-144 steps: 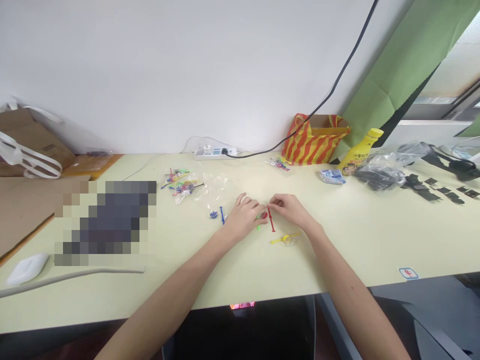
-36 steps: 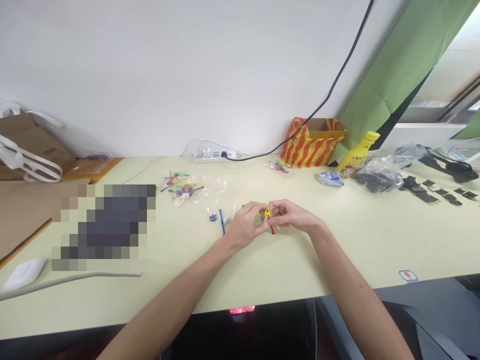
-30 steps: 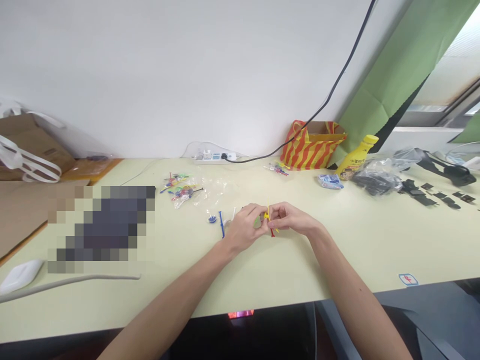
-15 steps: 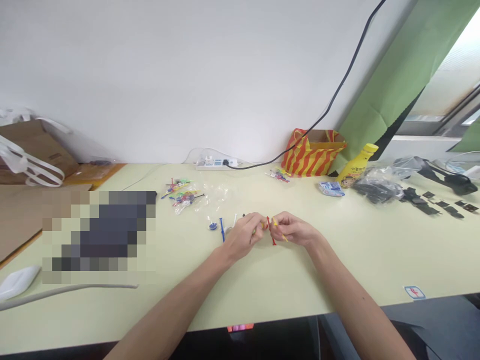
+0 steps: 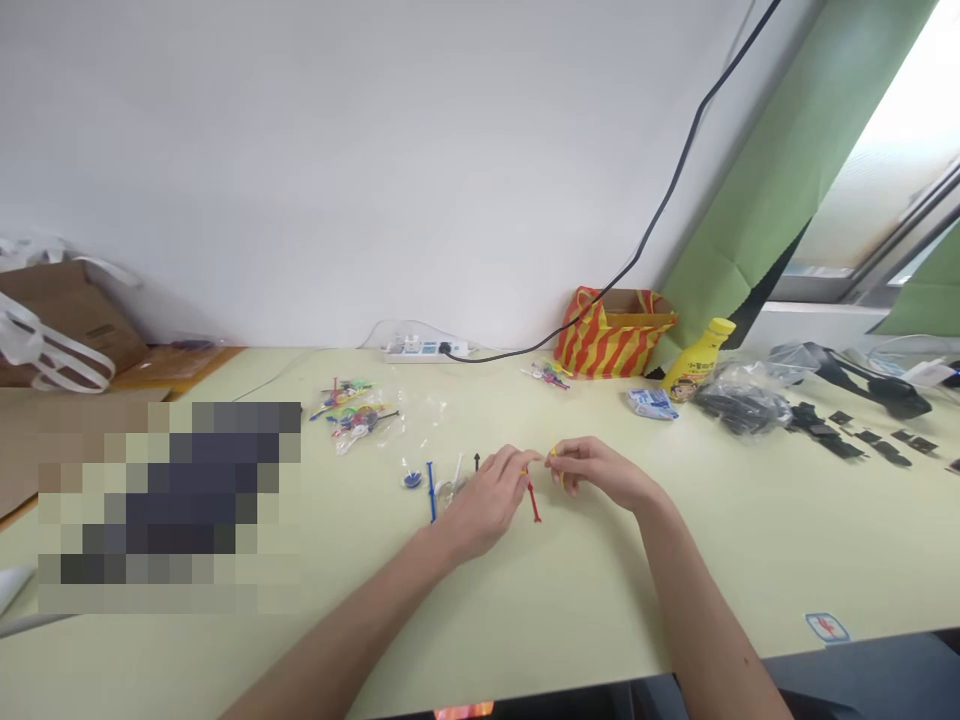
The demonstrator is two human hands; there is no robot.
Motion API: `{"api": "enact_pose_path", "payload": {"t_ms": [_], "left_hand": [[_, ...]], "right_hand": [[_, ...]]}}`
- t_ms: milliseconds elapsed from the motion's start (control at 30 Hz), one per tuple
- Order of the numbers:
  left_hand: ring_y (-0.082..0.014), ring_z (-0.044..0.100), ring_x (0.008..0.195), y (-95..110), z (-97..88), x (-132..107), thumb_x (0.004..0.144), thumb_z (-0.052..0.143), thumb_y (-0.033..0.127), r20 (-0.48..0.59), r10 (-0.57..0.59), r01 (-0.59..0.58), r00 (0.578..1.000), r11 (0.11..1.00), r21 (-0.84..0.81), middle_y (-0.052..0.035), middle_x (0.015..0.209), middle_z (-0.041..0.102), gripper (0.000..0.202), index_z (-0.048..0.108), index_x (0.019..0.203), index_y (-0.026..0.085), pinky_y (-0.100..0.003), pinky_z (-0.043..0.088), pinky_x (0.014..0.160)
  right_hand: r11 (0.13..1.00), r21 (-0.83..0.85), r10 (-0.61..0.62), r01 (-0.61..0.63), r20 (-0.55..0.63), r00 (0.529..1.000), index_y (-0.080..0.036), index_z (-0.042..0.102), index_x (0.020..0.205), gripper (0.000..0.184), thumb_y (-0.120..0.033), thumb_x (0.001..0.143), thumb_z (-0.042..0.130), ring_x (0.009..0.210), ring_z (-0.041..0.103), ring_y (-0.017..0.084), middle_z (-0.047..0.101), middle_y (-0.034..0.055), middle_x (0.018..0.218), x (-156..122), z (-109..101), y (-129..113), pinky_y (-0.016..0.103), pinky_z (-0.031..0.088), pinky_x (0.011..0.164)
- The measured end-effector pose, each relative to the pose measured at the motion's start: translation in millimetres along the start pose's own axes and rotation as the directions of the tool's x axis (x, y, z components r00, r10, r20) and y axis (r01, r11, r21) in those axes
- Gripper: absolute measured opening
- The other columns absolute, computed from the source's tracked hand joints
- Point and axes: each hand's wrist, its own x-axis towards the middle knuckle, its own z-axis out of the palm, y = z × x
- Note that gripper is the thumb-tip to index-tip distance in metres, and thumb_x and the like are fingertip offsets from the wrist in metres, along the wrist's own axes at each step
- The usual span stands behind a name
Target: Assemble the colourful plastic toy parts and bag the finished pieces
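Note:
My right hand point(image 5: 604, 472) pinches a thin yellow plastic stick point(image 5: 555, 458) between thumb and fingers, a little above the table. Close by on its left, my left hand point(image 5: 491, 495) is closed, with a bit of a small yellow piece point(image 5: 523, 473) showing at its fingertips; the rest of that piece is hidden. Just below the left fingertips lies a red plastic stick point(image 5: 534, 503). Beside the left hand are a blue stick point(image 5: 431, 490), a white stick point(image 5: 458, 468) and a black stick point(image 5: 477, 463), partly covered by the hand. A blue disc point(image 5: 412, 480) lies further left.
Bagged colourful plastic parts point(image 5: 364, 420) lie at the back left, with a smaller pile point(image 5: 551, 376) near the striped bag point(image 5: 611, 340). A power strip point(image 5: 424, 350) sits against the wall. On the right stand a yellow bottle point(image 5: 701, 362) and several black pieces point(image 5: 832, 440).
My hands have drawn slightly apart. The red stick, earlier between both hands, now shows below my left fingertips. The yellow stick in my right hand has turned. The camera view has shifted.

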Motion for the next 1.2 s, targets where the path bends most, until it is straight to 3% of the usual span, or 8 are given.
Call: {"api": "enact_pose_path", "payload": {"t_ms": [133,333,533,633,800,933,1067,1200], "left_hand": [[-0.0219,0.061,0.105,-2.6,14.4,9.5,0.103,0.05,0.024,0.036,0.055,-0.059,0.998,0.994,0.095,-0.0061,0.115,0.063,0.027,0.049,0.13,0.023,-0.035,0.05,0.091],[-0.0229,0.063,0.091,-8.4,33.3,32.3,0.094,0.069,0.028,0.126,0.146,-0.178,0.981,0.937,0.301,-0.0046,0.094,0.066,0.015,0.058,0.095,0.018,-0.036,0.047,0.081],[-0.0248,0.062,0.101,-9.8,41.5,38.2,0.089,0.075,0.033,0.105,0.17,-0.197,0.98,0.907,0.371,-0.007,0.104,0.068,0.024,0.061,0.102,0.019,-0.038,0.046,0.086],[-0.0234,0.062,0.1,-5.9,24.5,30.5,0.089,0.075,0.039,0.05,0.195,-0.201,0.98,0.923,0.328,-0.0052,0.106,0.069,0.031,0.061,0.111,0.022,-0.037,0.045,0.086],[-0.0197,0.065,0.092,-20.4,-39.5,7.2,0.101,0.056,0.033,-0.073,0.226,-0.194,0.971,0.932,0.307,-0.0051,0.097,0.071,0.014,0.065,0.107,0.023,-0.034,0.047,0.082],[-0.0178,0.067,0.083,-52.9,-81.0,-24.4,0.104,0.049,0.032,-0.194,0.029,0.021,0.981,0.969,0.247,-0.0033,0.09,0.072,0.021,0.068,0.101,0.024,-0.03,0.049,0.078],[-0.0158,0.067,0.074,-76.0,-89.7,-60.5,0.103,0.046,0.037,-0.174,-0.159,0.191,0.972,0.965,0.182,-0.0014,0.085,0.072,0.027,0.07,0.101,0.024,-0.025,0.046,0.069],[-0.0157,0.065,0.067,-81.0,-91.0,-77.0,0.102,0.047,0.043,-0.092,-0.329,0.34,0.94,0.925,0.169,0.0008,0.082,0.073,0.027,0.069,0.107,0.027,-0.024,0.041,0.065]], "right_hand": [[0.992,-0.08,0.096,-0.099,-0.044,0.994,-0.018,0.056,0.097,0.039,-0.049,0.081,0.074,0.06,0.065,0.015,0.069,0.0013,0.075,-5.1,-6.8,6.5,0.029,0.051,0.063],[0.959,-0.158,0.244,-0.235,0.039,0.969,-0.021,0.043,0.091,0.036,-0.043,0.082,0.07,0.048,0.065,0.014,0.069,-0.0012,0.067,-4.7,-5.1,14.2,0.023,0.046,0.048],[0.939,-0.213,0.276,-0.271,-0.008,0.961,-0.021,0.044,0.091,0.031,-0.046,0.087,0.063,0.041,0.062,0.015,0.064,-0.0036,0.056,0.0,-0.7,16.2,0.021,0.043,0.04],[0.939,-0.207,0.276,-0.274,-0.022,0.961,-0.021,0.047,0.093,0.04,-0.056,0.086,0.065,0.043,0.063,0.016,0.064,-0.0026,0.057,0.1,-3.3,17.6,0.02,0.04,0.037],[0.944,-0.188,0.263,-0.271,-0.064,0.963,-0.02,0.053,0.093,0.045,-0.063,0.085,0.064,0.048,0.067,0.016,0.064,-0.0011,0.062,-3.6,-8.7,17.5,0.02,0.043,0.039],[0.946,-0.207,0.225,-0.251,-0.141,0.964,-0.02,0.055,0.09,0.042,-0.062,0.086,0.063,0.043,0.061,0.013,0.059,-0.0029,0.059,-2.8,-8.4,15.3,0.021,0.041,0.039],[0.947,-0.258,0.122,-0.19,-0.257,0.959,-0.02,0.055,0.083,0.042,-0.061,0.087,0.06,0.038,0.051,0.009,0.056,-0.0037,0.058,4.6,-5.3,15.0,0.021,0.033,0.037],[0.907,-0.36,0.107,-0.217,-0.302,0.947,-0.02,0.059,0.082,0.042,-0.062,0.087,0.059,0.034,0.04,0.008,0.048,-0.0053,0.052,8.2,-2.6,16.8,0.022,0.026,0.035]]}}
